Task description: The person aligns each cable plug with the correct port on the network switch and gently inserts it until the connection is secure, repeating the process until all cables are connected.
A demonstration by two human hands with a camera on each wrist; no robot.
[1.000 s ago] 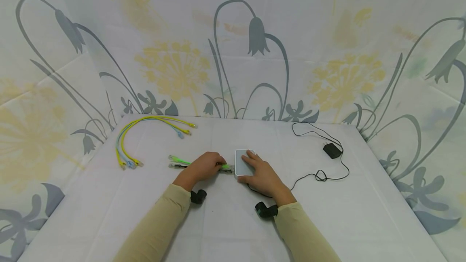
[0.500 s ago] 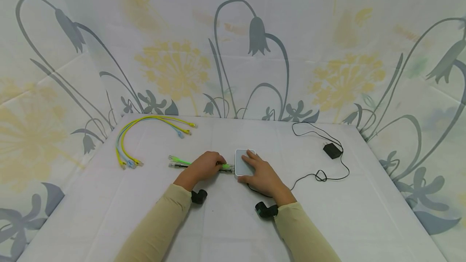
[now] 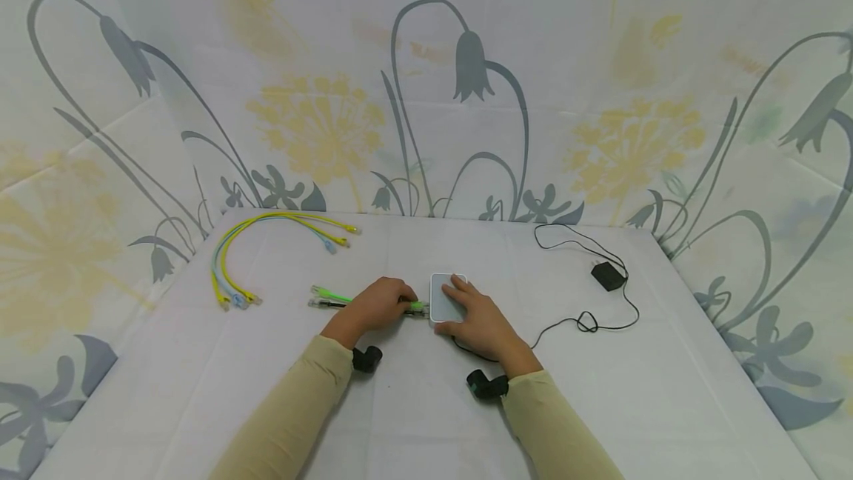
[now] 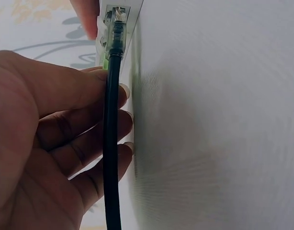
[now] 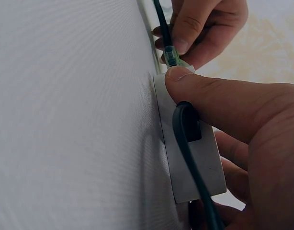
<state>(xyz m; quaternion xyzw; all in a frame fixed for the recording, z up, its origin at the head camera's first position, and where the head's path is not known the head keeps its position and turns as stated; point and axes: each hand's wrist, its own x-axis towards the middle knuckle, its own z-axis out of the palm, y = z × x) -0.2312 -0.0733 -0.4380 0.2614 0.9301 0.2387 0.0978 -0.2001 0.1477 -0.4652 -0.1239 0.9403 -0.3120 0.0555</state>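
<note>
My left hand [image 3: 375,305] pinches a green Ethernet cable [image 3: 331,294] close to its plug, beside the left face of a small square network box [image 3: 445,308]. A black Ethernet cable [image 4: 111,153] runs alongside, and its clear plug [image 4: 117,38] sits at a port in that face. My right hand [image 3: 485,326] grips the box, thumb on the near side and fingers spread over the grey top. From the near side a thin black power cord [image 5: 185,139] comes out below the thumb. My left fingers partly cover the green plug.
Yellow and light-blue Ethernet cables [image 3: 229,234] lie in a curve at the back left of the white-covered table [image 3: 413,421]. At the right, the power cord leads in loops to a black adapter [image 3: 608,276]. A flowered cloth [image 3: 320,124] hangs behind.
My left hand has shifted very slightly right toward the network box, and the green cable's free end with it. The right hand and the box stay put.
</note>
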